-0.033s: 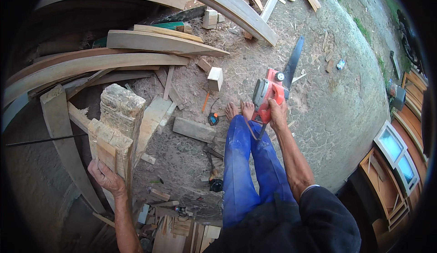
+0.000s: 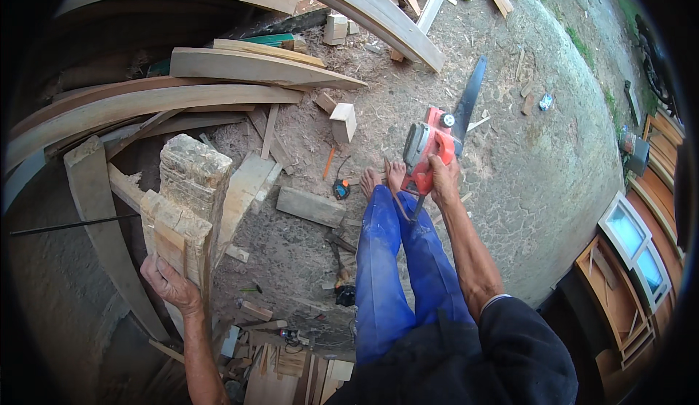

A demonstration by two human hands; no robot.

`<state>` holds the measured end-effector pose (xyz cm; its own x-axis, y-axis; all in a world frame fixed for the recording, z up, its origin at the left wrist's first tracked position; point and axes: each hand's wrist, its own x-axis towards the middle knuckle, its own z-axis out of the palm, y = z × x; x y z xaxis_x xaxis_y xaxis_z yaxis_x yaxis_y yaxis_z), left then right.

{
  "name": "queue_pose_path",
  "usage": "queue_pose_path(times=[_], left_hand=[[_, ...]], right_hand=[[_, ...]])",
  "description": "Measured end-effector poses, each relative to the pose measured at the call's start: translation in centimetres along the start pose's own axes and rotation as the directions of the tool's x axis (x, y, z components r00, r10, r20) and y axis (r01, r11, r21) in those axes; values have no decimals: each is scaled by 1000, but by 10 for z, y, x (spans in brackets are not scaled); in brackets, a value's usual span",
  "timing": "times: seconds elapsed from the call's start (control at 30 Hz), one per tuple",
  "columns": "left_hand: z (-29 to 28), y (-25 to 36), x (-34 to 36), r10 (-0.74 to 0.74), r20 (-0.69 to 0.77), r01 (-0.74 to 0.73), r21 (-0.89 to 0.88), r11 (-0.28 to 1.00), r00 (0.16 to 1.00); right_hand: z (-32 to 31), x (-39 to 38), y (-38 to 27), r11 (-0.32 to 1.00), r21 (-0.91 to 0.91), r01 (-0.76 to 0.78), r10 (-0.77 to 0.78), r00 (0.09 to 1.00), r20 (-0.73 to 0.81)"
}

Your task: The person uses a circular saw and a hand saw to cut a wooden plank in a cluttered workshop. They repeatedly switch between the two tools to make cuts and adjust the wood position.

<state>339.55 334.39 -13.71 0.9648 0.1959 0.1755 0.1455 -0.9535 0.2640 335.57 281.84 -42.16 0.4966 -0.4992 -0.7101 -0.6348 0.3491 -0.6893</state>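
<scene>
My right hand grips a red electric planer by its handle, held above my bare feet. A long dark blade-like piece shows just beyond it; whether it is attached I cannot tell. A dark cord or rod hangs below the tool. At the left, my left hand has its fingers wrapped round the edge of a rough, weathered timber block, which stands against a second rough upright timber.
Curved boards are stacked at upper left. Offcuts, a pale block, a tape measure and an orange stick lie on the dusty ground. Wooden frames with glass panes are at the right; loose scrap is at bottom.
</scene>
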Motion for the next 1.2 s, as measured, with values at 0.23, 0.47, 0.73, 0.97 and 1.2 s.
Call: queue_pose_path(times=[0.23, 0.47, 0.73, 0.97, 1.2], left_hand=[[6, 1, 0, 6, -23, -5, 17, 1000, 1000], [6, 1, 4, 31, -23, -31, 5, 1000, 999], [5, -1, 1, 12, -6, -12, 7, 1000, 1000], [1, -2, -1, -24, 11, 23, 21, 1000, 1000], [-4, -2, -1, -56, 20, 54, 69, 996, 998]], right_hand=[[32, 24, -9, 957, 267, -110, 104, 994, 37], [37, 19, -27, 952, 283, -113, 89, 992, 95], [34, 50, -12, 962, 256, -92, 83, 995, 46], [55, 120, 23, 927, 343, -150, 186, 980, -74], [54, 134, 35, 982, 111, -154, 148, 987, 59]])
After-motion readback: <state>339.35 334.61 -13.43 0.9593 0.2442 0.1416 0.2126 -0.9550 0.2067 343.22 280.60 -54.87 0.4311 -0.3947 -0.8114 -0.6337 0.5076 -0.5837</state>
